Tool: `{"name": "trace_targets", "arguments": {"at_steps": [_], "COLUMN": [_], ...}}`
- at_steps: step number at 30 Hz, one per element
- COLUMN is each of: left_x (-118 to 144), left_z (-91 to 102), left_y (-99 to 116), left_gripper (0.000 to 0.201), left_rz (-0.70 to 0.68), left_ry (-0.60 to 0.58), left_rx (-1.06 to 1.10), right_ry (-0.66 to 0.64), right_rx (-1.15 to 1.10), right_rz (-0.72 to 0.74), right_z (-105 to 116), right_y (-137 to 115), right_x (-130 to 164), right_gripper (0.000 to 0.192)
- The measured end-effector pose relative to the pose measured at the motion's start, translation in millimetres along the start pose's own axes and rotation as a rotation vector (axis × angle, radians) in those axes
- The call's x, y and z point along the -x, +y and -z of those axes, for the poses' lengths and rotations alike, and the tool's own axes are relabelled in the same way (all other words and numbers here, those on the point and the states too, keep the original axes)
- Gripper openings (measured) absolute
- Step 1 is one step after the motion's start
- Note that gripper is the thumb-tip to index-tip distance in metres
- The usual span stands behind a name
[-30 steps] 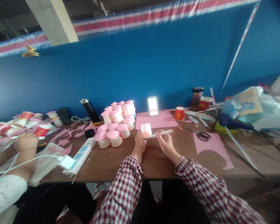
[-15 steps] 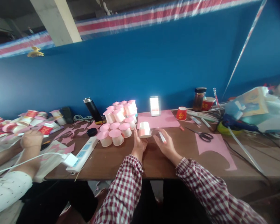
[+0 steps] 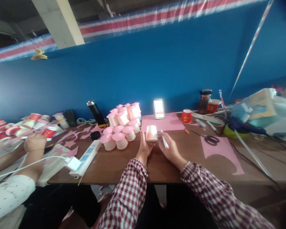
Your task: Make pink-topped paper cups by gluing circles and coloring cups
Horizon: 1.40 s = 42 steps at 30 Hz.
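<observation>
A pale paper cup (image 3: pixel 152 133) with a pinkish-orange patch on its side is held upside down in my left hand (image 3: pixel 145 147), its wider rim facing me. My right hand (image 3: pixel 169 148) grips a white marker (image 3: pixel 165 140) with a reddish end, just right of the cup. Left of my hands stand several paper cups with pink paper discs (image 3: pixel 119 136) on top. Behind the cup lies a pink paper sheet (image 3: pixel 173 122), with a blurred white object (image 3: pixel 159 108) standing on it.
On the left are a power strip (image 3: pixel 87 157), a black thermos (image 3: pixel 96 113) and another person's hand (image 3: pixel 35 143) near a pile of cups. To the right are a red cup (image 3: pixel 186 116), scissors (image 3: pixel 211 140), cut pink paper (image 3: pixel 219 151), a jar (image 3: pixel 205 101) and a plastic bag (image 3: pixel 259 106).
The cup has moved slightly right and turned a little upright, nearer the marker. My right hand has swung the marker to a steeper angle. The view has shifted slightly.
</observation>
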<state>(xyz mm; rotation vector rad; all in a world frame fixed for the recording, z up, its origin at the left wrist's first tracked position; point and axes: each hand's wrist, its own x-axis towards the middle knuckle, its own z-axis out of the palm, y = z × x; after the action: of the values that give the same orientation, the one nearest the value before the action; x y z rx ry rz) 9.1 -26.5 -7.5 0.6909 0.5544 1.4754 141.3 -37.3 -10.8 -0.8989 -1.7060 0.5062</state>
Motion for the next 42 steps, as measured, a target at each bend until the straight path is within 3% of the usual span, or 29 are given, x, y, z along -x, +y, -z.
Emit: {"name": "trace_targets", "arguments": {"at_steps": [6,9,16,20,25,34,42], "left_x": [-3.2,-9.0,-37.7,-49.8,-56.4,-56.8,-52.9], "left_z": [1.9,2.8,4.9,6.0,10.2,16.0,9.8], "left_y": [-2.7,0.9,10.8,7.7,4.5,3.0,-2.9], "left_gripper": [0.046,0.042,0.047,0.037,0.028,0.036,0.037], "left_rz": [-0.005,-0.003,0.024,0.067,0.128,0.204,0.195], "left_ry": [0.084,0.077,0.137,0.117,0.12,0.152,0.076], "left_rx": [0.046,0.032,-0.003,0.002,0.007,-0.003,-0.056], "right_ry": [0.056,0.089,0.162,0.195,0.202,0.161,0.051], "right_rx": [-0.014,-0.053,-0.015,-0.005,-0.035,-0.193,-0.094], "right_rz": [-0.058,-0.097,-0.11,-0.151,-0.168,-0.188,-0.143], "right_z": [2.2,7.3,30.8,28.1,19.0,19.0,21.2], "right_y": [0.3,5.5,23.6,30.5,33.5,24.9,5.9], "right_x": [2.3,-3.3,-52.4,-70.2,-65.7,-48.7,-41.7], "right_gripper": [0.027,0.029,0.034,0.042,0.035,0.02,0.018]}}
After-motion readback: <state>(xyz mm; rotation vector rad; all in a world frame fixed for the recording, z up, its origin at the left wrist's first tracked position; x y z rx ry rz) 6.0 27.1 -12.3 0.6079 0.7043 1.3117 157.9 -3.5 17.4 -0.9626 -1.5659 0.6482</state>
